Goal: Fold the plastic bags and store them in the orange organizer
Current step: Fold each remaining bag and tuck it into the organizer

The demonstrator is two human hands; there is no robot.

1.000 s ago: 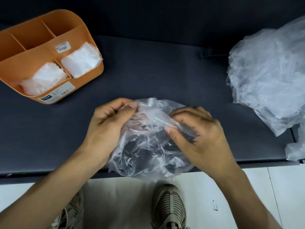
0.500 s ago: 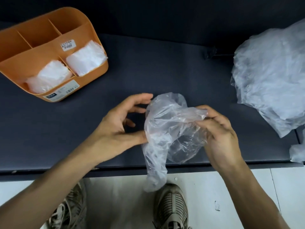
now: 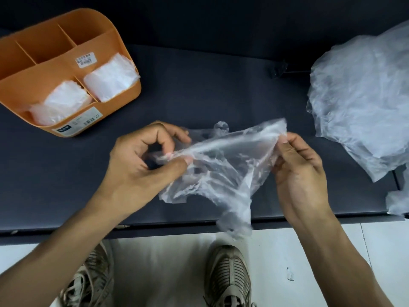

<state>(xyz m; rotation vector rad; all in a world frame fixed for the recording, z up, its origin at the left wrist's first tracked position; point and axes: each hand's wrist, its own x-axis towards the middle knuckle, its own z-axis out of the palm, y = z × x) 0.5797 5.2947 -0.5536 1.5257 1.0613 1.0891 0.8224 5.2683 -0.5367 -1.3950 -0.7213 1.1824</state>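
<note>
Both grips, left hand (image 3: 141, 160) and right hand (image 3: 298, 165), pinching clear bag (image 3: 223, 165) (orange organizer (image 3: 33, 85) with two folded bags (image 3: 110, 77))

A crumpled clear plastic bag (image 3: 223, 165) is stretched between the left hand (image 3: 146, 160) and the right hand (image 3: 298, 167), each pinching an edge, above the dark grey table (image 3: 221, 91). Left of the bag stands the orange plastic divided organizer (image 3: 55, 69), with folded clear bags (image 3: 110, 76) in its two front compartments. Right of the bag lies a heap of loose clear plastic bags (image 3: 363, 103).
</note>
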